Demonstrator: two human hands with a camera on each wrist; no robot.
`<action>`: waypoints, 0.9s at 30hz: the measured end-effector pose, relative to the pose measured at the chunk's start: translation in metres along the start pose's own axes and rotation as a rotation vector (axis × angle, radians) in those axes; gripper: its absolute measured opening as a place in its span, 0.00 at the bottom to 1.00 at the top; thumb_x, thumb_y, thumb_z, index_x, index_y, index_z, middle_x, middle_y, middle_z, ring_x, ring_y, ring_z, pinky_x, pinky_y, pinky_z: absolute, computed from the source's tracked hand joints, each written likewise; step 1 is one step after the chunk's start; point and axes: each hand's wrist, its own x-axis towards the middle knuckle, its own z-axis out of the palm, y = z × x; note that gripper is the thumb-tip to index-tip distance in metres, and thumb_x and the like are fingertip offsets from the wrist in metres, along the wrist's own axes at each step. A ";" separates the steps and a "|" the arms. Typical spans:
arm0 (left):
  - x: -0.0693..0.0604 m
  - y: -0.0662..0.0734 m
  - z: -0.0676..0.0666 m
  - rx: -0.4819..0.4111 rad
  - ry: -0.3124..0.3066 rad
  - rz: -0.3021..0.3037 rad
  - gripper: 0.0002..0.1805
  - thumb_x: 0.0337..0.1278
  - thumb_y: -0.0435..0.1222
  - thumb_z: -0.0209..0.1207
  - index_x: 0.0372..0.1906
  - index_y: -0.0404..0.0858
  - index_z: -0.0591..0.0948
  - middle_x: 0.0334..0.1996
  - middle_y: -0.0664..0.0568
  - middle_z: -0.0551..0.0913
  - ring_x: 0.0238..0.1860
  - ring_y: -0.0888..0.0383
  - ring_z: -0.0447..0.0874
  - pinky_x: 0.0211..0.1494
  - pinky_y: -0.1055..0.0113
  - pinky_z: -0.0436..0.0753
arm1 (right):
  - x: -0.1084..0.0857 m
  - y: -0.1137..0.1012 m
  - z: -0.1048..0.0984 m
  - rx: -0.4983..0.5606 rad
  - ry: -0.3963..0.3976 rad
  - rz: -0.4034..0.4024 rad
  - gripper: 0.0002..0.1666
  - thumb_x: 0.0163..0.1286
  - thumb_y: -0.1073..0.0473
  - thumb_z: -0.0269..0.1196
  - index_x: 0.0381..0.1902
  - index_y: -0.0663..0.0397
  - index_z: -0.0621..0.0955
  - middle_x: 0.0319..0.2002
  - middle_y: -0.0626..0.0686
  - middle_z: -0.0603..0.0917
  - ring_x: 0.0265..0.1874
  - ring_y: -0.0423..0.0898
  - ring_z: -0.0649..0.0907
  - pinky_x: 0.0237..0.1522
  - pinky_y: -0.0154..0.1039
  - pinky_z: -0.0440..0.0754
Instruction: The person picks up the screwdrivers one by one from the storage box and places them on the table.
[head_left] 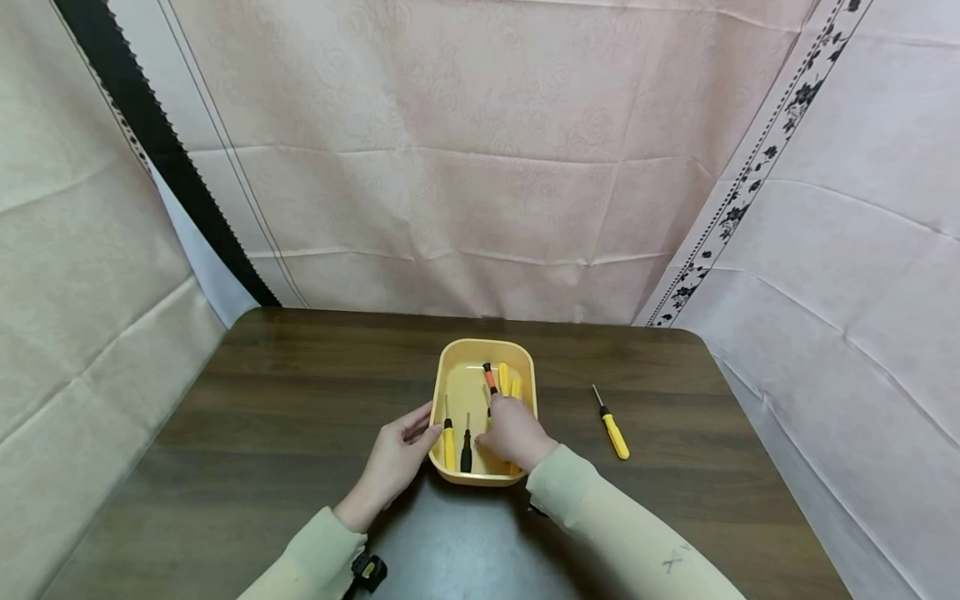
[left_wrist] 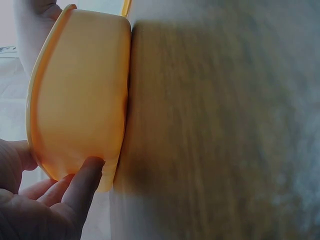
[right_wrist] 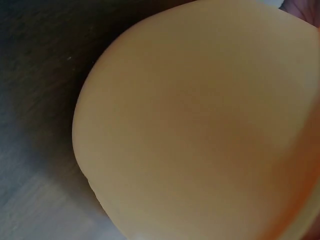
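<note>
A yellow plastic tray (head_left: 480, 479) stands on the table and holds several small screwdrivers. My left hand (head_left: 399, 454) grips its left side, thumb at the rim and fingers against the outer wall, as the left wrist view also shows. Inside the tray, my right hand (head_left: 517, 433) reaches down over the screwdrivers on the right; its fingertips are hidden. Left of it lie a yellow-handled screwdriver (head_left: 449, 446) and a black-handled screwdriver (head_left: 467, 457). Beyond it are an orange-and-black handle (head_left: 490, 379) and yellow handles (head_left: 504, 377). The right wrist view shows mostly the tray's outer wall (right_wrist: 200, 120).
One yellow-and-black screwdriver (head_left: 615, 435) lies on the dark wooden table (head_left: 300, 400), right of the tray. Pale cloths (head_left: 465, 167) hang behind the table and at both sides.
</note>
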 end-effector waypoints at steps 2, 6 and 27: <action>0.000 0.001 0.000 -0.004 0.002 0.000 0.26 0.64 0.36 0.61 0.66 0.39 0.74 0.55 0.42 0.80 0.52 0.53 0.81 0.47 0.68 0.82 | 0.001 0.000 0.001 -0.010 0.009 -0.012 0.29 0.56 0.55 0.73 0.47 0.68 0.75 0.26 0.53 0.77 0.20 0.45 0.76 0.22 0.38 0.76; 0.000 0.001 0.000 -0.008 0.005 0.001 0.26 0.63 0.37 0.62 0.65 0.39 0.74 0.55 0.42 0.80 0.52 0.53 0.81 0.47 0.67 0.82 | 0.003 0.000 0.002 -0.026 0.026 -0.027 0.19 0.57 0.61 0.71 0.40 0.65 0.76 0.25 0.53 0.75 0.19 0.45 0.75 0.22 0.37 0.76; 0.000 -0.001 0.002 0.020 0.020 0.032 0.25 0.64 0.33 0.61 0.65 0.35 0.74 0.54 0.40 0.81 0.50 0.53 0.82 0.47 0.67 0.82 | -0.004 -0.005 -0.016 0.009 0.142 -0.033 0.07 0.60 0.64 0.63 0.26 0.57 0.75 0.19 0.50 0.73 0.17 0.45 0.71 0.19 0.38 0.72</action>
